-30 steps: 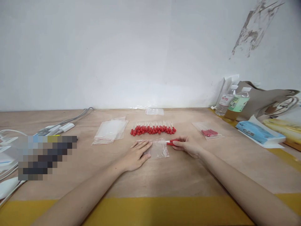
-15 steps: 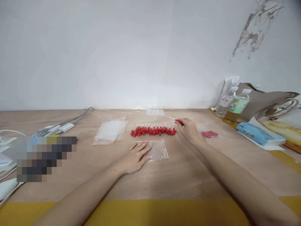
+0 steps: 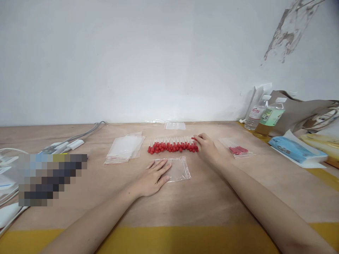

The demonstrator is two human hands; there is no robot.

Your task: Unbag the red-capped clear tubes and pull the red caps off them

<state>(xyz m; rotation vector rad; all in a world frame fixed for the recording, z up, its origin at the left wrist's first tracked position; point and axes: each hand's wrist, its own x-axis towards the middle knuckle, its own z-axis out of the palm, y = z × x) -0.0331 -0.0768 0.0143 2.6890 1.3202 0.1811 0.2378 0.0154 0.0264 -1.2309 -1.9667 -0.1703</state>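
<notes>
My left hand (image 3: 156,178) lies flat, fingers spread, over the left part of a clear zip-lock bag (image 3: 179,169) on the table. Just beyond the bag is a row of what look like red-bulbed droppers (image 3: 172,146), their thin clear stems pointing towards the wall. At the right end of this row, my right hand (image 3: 208,146) pinches one dropper by its red end (image 3: 194,138); its stem is hard to make out. Right of that hand lies another clear bag with red pieces (image 3: 239,150) inside.
A stack of clear bags (image 3: 124,148) lies left of the row, and more clear plastic (image 3: 175,126) by the wall. Cables and a power strip (image 3: 57,148) sit at left. At right are two bottles (image 3: 270,118), a blue tissue pack (image 3: 298,150) and a grey-brown bag (image 3: 304,109).
My right hand has moved left and slightly nearer with the dropper, to the right end of the row. My left hand has stayed on the bag. The view has shifted slightly.
</notes>
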